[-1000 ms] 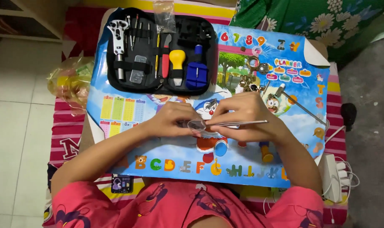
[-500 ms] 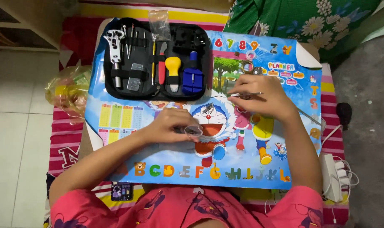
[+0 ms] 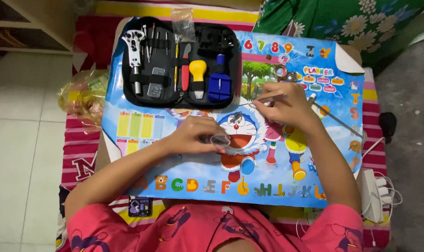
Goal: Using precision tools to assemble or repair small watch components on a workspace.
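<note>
Left hand [image 3: 193, 135] pinches small clear watch part [image 3: 220, 140] on cartoon mat [image 3: 137, 126]; I judge it light, slippery, fragile: grip by edges. Right hand [image 3: 291, 107] clamps thin tweezers [image 3: 263, 99].

Tool case [image 3: 179, 60] on poster [image 3: 137, 126], behind hands.
</note>
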